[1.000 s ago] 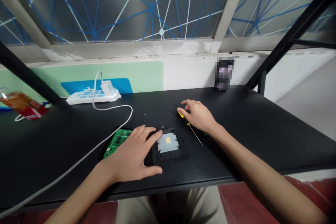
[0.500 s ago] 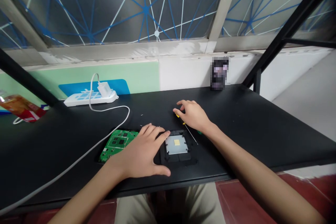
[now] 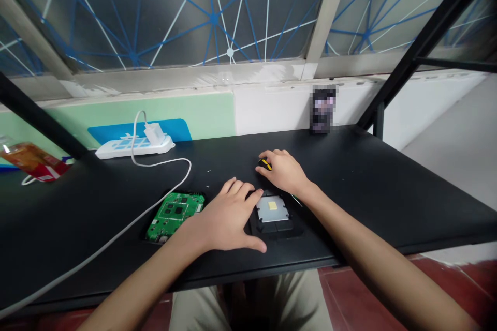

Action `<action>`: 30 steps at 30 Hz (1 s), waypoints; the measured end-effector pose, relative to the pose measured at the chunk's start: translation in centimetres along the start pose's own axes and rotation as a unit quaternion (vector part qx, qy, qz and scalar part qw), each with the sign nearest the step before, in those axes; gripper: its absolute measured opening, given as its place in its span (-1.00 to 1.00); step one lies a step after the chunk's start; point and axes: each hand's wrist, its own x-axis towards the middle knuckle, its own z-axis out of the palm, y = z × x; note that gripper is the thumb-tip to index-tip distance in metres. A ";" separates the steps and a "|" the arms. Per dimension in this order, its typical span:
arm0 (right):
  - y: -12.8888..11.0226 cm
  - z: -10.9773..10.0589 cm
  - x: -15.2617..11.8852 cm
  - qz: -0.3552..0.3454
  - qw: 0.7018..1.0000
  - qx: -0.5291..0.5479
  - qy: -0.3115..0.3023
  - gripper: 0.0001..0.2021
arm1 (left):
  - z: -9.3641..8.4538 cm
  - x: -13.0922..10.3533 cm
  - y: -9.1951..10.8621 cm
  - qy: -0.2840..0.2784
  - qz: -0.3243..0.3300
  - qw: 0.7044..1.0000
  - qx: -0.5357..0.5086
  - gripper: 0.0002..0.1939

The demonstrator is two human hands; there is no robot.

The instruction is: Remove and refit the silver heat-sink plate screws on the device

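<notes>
My left hand [image 3: 227,220] lies flat with fingers spread on the left edge of a black housing [image 3: 276,217], which carries a grey metal plate with a small yellow square. A green circuit board [image 3: 174,215] lies bare on the black table just left of that hand. My right hand [image 3: 285,171] is curled over a screwdriver with a yellow and black handle [image 3: 265,163], behind the housing. The thin shaft runs under the palm, and a green bit shows near the wrist.
A white power strip [image 3: 134,145] with a plugged charger sits at the back left; its white cable [image 3: 128,225] crosses the black table [image 3: 388,191] toward the near left edge. A red and orange packet [image 3: 33,161] lies far left. A blurred dark object [image 3: 322,108] stands at the back wall.
My left hand has slid the black housing rightward, away from the green board, which is now fully uncovered. My right hand has closed over the screwdriver handle.
</notes>
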 end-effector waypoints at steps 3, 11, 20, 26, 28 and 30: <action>0.2 0.0 0.0 0.002 1.000 -0.008 -0.004 -0.68 | -0.2 0.3 0.3 -0.008 -0.004 1.000 0.006 0.11; 0.2 0.0 -0.1 0.026 1.000 -0.006 0.001 -0.64 | -1.1 -2.4 -1.1 0.011 -0.010 0.999 -0.030 0.18; 0.3 0.0 0.0 0.031 0.999 0.008 0.017 -0.61 | -1.8 -11.5 -8.7 0.039 -0.164 0.985 -0.037 0.09; 0.4 0.2 -0.1 0.020 0.999 0.018 0.038 -0.61 | -0.8 -14.2 -10.8 0.070 -0.150 0.983 -0.086 0.03; 0.3 0.1 -0.1 0.017 0.999 0.022 0.045 -0.60 | -0.7 -14.5 -11.1 0.059 -0.149 0.983 -0.092 0.04; 0.2 -0.1 -0.1 0.016 0.998 0.026 0.048 -0.59 | -0.5 -14.7 -11.5 0.047 -0.152 0.983 -0.092 0.07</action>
